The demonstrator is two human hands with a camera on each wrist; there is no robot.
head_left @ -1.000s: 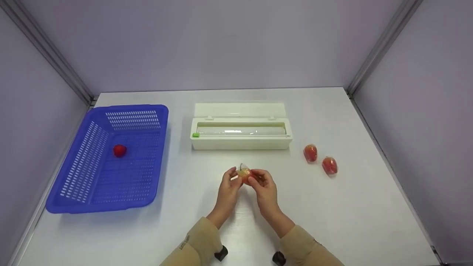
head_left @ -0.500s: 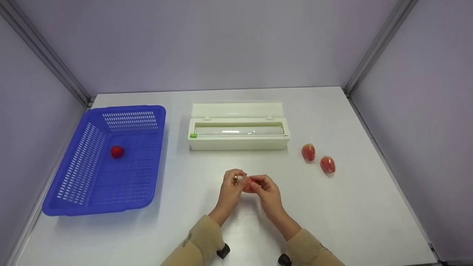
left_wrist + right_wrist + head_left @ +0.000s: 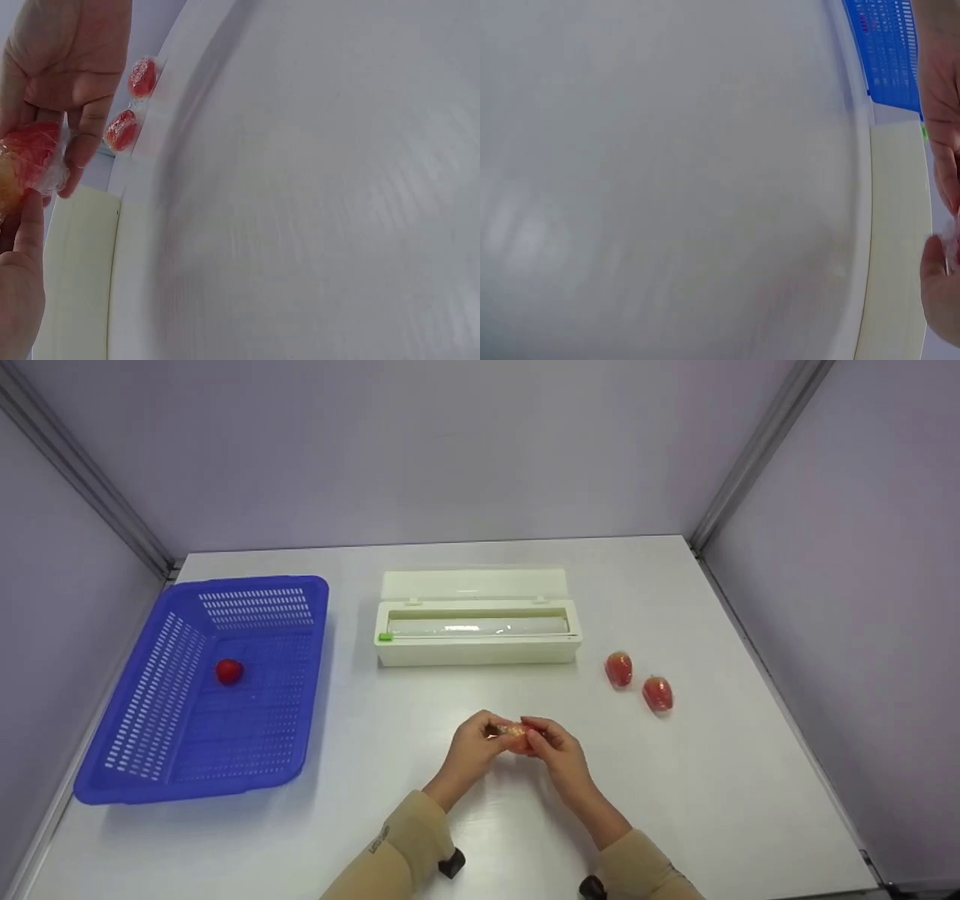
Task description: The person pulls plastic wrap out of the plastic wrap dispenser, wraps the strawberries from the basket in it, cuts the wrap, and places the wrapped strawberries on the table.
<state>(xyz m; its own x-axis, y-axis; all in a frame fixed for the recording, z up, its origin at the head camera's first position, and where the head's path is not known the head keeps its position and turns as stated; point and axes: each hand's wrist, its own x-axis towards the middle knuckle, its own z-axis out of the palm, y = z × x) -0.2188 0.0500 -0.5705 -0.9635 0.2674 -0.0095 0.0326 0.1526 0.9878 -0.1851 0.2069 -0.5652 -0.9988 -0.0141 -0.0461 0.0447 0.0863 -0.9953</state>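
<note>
Both hands meet around a small red-and-yellow apple wrapped in clear film, held above the white table. My left hand pinches its left end between thumb and fingers. On the other side, my right hand grips it with curled fingers and thumb. Loose film bunches at one end of the apple in the left wrist view. Fingers cover part of the fruit. Two more film-wrapped red apples, one slightly behind the other, lie to the right of my hands.
A white cling film dispenser with its lid raised and a green slider stands beyond the hands. At left is a blue plastic basket holding one round red fruit. Pale panels enclose the table.
The apple has been turned from stem-up to lying sideways between the hands. Both hands have shifted slightly right and toward me, with the fingers regripping the film.
</note>
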